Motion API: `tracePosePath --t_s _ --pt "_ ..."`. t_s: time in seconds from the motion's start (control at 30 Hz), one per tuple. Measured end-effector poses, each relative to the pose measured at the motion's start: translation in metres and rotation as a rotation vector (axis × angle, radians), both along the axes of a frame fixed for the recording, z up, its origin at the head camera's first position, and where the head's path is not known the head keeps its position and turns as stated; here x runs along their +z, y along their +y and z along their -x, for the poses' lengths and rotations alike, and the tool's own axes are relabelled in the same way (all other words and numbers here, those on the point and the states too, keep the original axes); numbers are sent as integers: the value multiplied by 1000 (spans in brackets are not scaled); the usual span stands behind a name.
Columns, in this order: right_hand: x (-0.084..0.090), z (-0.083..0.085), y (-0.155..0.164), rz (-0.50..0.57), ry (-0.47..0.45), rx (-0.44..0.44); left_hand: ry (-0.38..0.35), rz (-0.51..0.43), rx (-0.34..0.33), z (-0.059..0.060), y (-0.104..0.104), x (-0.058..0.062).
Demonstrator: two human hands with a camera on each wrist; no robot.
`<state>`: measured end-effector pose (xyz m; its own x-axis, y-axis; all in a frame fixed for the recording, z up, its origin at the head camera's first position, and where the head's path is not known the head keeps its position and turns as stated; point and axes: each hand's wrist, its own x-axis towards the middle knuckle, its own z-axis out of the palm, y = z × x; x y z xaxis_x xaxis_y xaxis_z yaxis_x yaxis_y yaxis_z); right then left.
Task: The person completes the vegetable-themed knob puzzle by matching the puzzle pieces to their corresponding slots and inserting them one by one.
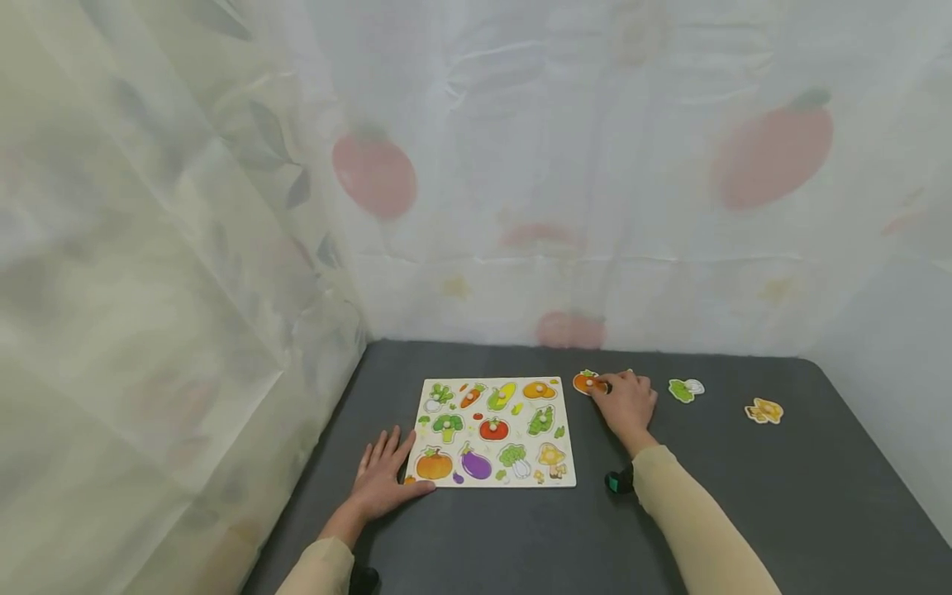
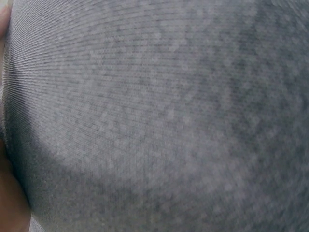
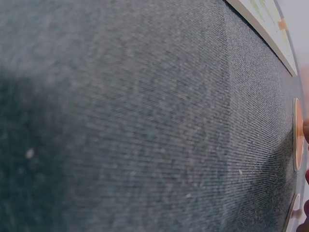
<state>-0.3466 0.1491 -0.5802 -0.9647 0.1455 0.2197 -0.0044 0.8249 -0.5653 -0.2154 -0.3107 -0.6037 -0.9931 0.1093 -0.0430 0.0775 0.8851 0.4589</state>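
A white puzzle board (image 1: 476,479) printed with vegetables lies on the dark table. My left hand (image 1: 379,479) rests with spread fingers at its lower left corner, thumb along the near edge. Right of the board, my right hand (image 1: 626,405) pinches the small knob of an orange pumpkin puzzle piece (image 1: 583,380) between thumb and fingers. In the right wrist view this piece (image 3: 299,135) appears at the right edge, with a fingertip at its knob. Another piece (image 3: 292,210) shows below it there, mostly hidden behind the right hand in the head view.
A leafy green and white piece (image 1: 685,390) and a yellow mushroom piece (image 1: 763,411) lie on the table (image 1: 714,454) to the right. Patterned curtains (image 1: 580,165) hang behind and along the left side. The left wrist view shows mostly grey cloth (image 2: 159,111).
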Motion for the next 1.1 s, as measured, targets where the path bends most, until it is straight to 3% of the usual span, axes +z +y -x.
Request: tracePosePath --t_s 1.1 --pt "-5 11 -6 -17 -21 -29 24 -13 -7 -4 5 7"
